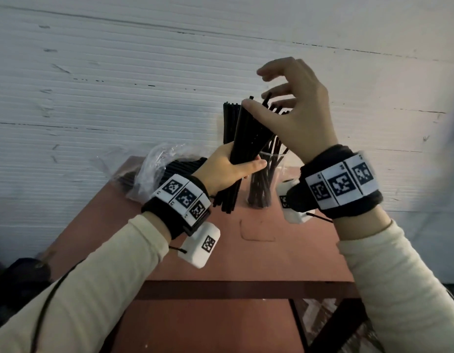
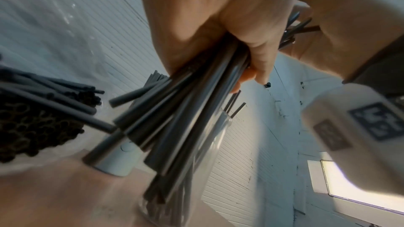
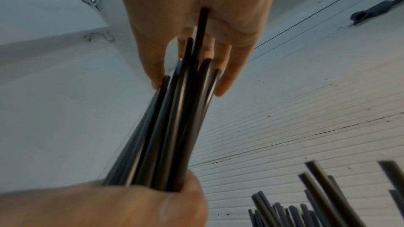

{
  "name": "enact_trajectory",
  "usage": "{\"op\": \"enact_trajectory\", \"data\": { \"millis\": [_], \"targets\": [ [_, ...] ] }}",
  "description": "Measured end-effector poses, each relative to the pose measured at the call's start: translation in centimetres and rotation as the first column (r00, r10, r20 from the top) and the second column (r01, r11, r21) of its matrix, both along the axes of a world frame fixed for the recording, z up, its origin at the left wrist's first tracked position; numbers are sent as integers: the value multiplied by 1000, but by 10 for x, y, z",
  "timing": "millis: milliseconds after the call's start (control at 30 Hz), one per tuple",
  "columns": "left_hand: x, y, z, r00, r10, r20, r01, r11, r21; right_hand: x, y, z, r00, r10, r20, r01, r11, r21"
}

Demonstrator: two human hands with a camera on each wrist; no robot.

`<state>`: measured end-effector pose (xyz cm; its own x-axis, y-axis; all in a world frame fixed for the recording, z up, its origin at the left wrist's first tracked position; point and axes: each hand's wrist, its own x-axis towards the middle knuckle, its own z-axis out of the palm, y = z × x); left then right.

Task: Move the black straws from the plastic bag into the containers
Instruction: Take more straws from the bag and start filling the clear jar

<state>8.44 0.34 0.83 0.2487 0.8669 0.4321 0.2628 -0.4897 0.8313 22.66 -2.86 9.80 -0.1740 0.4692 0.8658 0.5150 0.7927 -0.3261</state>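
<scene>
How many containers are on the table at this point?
2. A clear glass holding straws stands below the right hand. A pale cup stands beside it, toward the plastic bag, hidden behind the left hand in the head view. Others may be hidden.

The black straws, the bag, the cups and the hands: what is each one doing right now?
Bundle of black plastic straws: held upright above the table.
Left hand: grips the bundle's middle.
Right hand: thumb and fingers touch the bundle's top ends.
Clear glass container: upright, partly filled with straws.
Second container: upright, holds straws.
Clear plastic bag: lying on the table, still holding straws.
</scene>
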Motion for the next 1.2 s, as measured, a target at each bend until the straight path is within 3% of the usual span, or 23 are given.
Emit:
{"op": "enact_trajectory", "data": {
  "millis": [267, 367, 467, 600, 700, 767, 867, 1067, 1200],
  "targets": [
    [13, 1, -3, 991, -78, 110, 83, 996, -37, -2, 12, -10, 975, -216, -52, 222, 951, 216],
    [16, 1, -3, 979, -121, 164, 132, 990, -56, -2, 16, -13, 989, -150, -8, 149, 974, 168],
    [16, 3, -10, 965, -129, 230, 157, 981, -110, -2, 18, -20, 986, -76, 151, 72, 997, 29],
    [12, 9, -23, 978, -127, 163, 161, 964, -212, 1, 20, -34, 923, -18, 385, 107, 971, -212],
    [10, 10, -25, 979, -128, 162, 161, 963, -218, 3, 23, -41, 961, 71, 266, -15, 978, -208],
    [10, 11, -25, 978, -131, 160, 166, 959, -231, 2, 27, -44, 957, 114, 266, -62, 979, -196],
    [10, 12, -27, 982, -139, 129, 172, 941, -290, 3, 32, -51, 932, 97, 348, -17, 974, -225],
    [10, 9, -38, 986, -166, -9, 142, 871, -470, 9, 32, -57, 961, 58, 269, 10, 969, -246],
    [8, 0, -30, 959, -220, -178, 112, 874, -473, 10, 22, -53, 967, 73, 244, -9, 967, -254]
  ]
}}
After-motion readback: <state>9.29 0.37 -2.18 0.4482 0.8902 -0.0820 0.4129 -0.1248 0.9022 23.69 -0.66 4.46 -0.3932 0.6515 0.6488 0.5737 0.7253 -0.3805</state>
